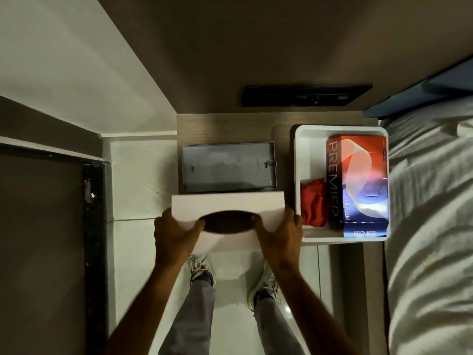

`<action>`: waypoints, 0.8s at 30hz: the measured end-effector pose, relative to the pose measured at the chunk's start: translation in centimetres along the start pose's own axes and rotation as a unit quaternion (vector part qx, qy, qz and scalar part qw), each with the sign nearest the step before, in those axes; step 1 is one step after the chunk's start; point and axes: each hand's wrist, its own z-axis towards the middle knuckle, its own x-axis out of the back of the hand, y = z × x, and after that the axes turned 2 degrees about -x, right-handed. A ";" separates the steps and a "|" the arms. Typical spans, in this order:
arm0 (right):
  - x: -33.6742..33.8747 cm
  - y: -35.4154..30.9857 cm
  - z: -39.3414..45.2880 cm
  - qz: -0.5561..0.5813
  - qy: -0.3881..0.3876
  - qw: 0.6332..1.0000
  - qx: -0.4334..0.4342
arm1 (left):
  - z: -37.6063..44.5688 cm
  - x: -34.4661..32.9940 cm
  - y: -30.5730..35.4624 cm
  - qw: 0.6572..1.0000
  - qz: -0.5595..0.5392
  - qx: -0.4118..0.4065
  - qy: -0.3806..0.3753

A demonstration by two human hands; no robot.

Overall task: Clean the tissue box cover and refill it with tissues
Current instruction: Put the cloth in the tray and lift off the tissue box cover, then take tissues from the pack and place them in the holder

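Observation:
I hold a white tissue box cover (227, 204) with a dark oval slot, lifted in front of the small wooden table (225, 128). My left hand (174, 233) grips its left end and my right hand (280, 235) grips its right end, thumbs at the slot's edges. Behind the cover, on the table, lies the cover's grey base plate (227, 166). To the right stands a white tray (300, 155) holding a red and blue Premier tissue box (358, 180) and a crumpled red cloth (313, 204).
A bed with white bedding (430, 226) runs along the right side. A black panel (305, 96) is set in the brown wall behind the table. White floor tiles and my two shoes (202, 270) show below. A dark door frame (93, 226) stands at left.

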 end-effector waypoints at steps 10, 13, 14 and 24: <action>-1.7 3.2 -0.1 0.008 -0.001 1.000 -0.009 | -1.7 -2.2 -2.8 0.999 0.005 -0.043 0.007; -1.4 3.0 0.0 -0.017 -0.029 0.999 -0.006 | -1.7 -2.3 -2.8 0.998 0.023 -0.057 0.005; -1.1 2.9 -0.2 -0.036 -0.041 0.998 -0.005 | -1.6 -2.3 -2.8 0.998 0.031 -0.060 0.000; 12.3 7.3 4.5 -0.245 0.149 0.946 0.150 | -0.2 -1.3 -2.2 0.993 0.104 -0.049 -0.011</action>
